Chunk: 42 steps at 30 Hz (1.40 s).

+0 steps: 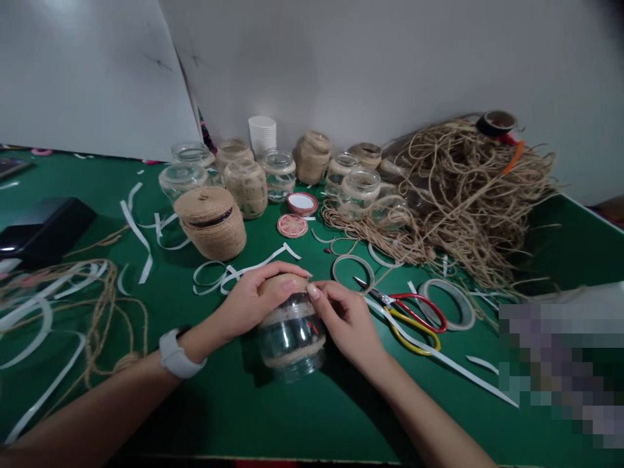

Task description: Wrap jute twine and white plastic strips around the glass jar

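Jar (291, 338) on its side between left hand (253, 300), right hand (347, 318).

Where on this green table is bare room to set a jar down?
Bare cloth lies in front of the held jar, between the forearms and the table's near edge, and right of the twine heap. Crowded: jar cluster, scissors, paper strips.
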Available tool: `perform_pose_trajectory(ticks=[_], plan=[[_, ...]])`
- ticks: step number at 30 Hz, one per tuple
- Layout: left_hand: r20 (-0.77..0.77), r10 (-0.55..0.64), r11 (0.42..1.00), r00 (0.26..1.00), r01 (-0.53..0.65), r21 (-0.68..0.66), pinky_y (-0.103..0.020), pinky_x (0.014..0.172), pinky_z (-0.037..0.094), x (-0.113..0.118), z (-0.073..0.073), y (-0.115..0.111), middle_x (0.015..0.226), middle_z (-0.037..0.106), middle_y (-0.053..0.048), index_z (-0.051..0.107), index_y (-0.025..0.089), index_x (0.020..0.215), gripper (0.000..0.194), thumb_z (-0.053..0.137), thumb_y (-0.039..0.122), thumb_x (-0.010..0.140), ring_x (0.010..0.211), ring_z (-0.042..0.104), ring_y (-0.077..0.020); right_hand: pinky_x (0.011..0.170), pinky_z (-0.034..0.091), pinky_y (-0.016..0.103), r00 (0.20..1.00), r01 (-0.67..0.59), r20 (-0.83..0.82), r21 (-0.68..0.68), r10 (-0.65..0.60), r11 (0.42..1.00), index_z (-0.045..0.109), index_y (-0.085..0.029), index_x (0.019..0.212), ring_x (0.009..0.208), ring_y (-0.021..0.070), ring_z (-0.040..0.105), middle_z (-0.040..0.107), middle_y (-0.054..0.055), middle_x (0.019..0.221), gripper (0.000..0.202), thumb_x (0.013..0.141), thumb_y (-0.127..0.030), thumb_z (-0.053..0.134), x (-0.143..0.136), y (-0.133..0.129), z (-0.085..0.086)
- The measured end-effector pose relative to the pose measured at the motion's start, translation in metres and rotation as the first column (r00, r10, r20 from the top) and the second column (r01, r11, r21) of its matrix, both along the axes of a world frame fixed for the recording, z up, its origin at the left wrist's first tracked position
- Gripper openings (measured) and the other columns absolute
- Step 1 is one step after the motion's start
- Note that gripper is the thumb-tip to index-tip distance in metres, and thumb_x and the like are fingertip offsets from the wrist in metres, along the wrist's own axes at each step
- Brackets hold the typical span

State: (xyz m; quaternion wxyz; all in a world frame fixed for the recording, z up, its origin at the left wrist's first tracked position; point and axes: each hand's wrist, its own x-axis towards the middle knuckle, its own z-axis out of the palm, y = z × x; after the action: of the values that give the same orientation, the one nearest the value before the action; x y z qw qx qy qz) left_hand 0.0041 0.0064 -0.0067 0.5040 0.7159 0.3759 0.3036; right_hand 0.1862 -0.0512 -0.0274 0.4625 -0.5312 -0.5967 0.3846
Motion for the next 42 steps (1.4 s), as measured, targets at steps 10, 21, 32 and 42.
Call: perform_pose_trajectory(ticks=[10,21,32,42], plan=[[0.051,-0.251,0.955,0.967,0.256,-0.149,-0.043,0.106,0.045,-0.01,0.008,0.011,0.135,0.063,-0.01,0.06,0.023,0.131,0.053,0.053,0.055,0.09,0.124,0.059,-0.0316,0.059,0.042,0.025,0.997,-0.011,-0.075,-0.039,0.008,0.999,0.047,-0.02,0.057,0.071,0.015,0.06,0.073,0.004,0.086,0.046,0.094,-0.046,0.056,0.004,0.0,0.0],[0.167,-0.3,0.943,0.939,0.318,-0.093,-0.047,0.108,0.042,-0.007,0.001,0.013,0.132,0.066,-0.009,0.068,0.025,0.124,0.069,0.071,0.07,0.073,0.125,0.055,-0.0358,0.067,0.05,0.027,0.988,0.105,-0.126,0.1,-0.092,0.989,0.06,-0.019,0.063,0.081,0.0188,0.071,0.077,0.007,0.093,0.033,0.091,-0.036,0.064,0.005,-0.002,-0.001],[-0.004,-0.2,0.974,0.98,0.199,-0.105,-0.048,0.101,0.047,-0.009,0.0,0.009,0.13,0.063,-0.011,0.056,0.023,0.133,0.084,0.08,0.065,0.064,0.117,0.061,-0.0364,0.081,0.056,0.031,0.99,0.136,-0.035,0.416,-0.133,0.899,0.061,-0.02,0.068,0.096,0.0209,0.074,0.077,0.011,0.1,0.021,0.088,-0.015,0.066,0.007,-0.005,0.008],[0.083,-0.207,0.968,0.975,0.217,-0.126,-0.047,0.107,0.043,-0.011,0.004,0.016,0.138,0.062,-0.01,0.058,0.025,0.136,0.079,0.083,0.052,0.066,0.125,0.057,-0.0367,0.077,0.053,0.028,0.994,0.082,-0.092,0.197,-0.064,0.977,0.058,-0.021,0.073,0.105,0.0216,0.069,0.071,0.005,0.084,0.023,0.095,-0.028,0.058,0.008,-0.001,0.006]])
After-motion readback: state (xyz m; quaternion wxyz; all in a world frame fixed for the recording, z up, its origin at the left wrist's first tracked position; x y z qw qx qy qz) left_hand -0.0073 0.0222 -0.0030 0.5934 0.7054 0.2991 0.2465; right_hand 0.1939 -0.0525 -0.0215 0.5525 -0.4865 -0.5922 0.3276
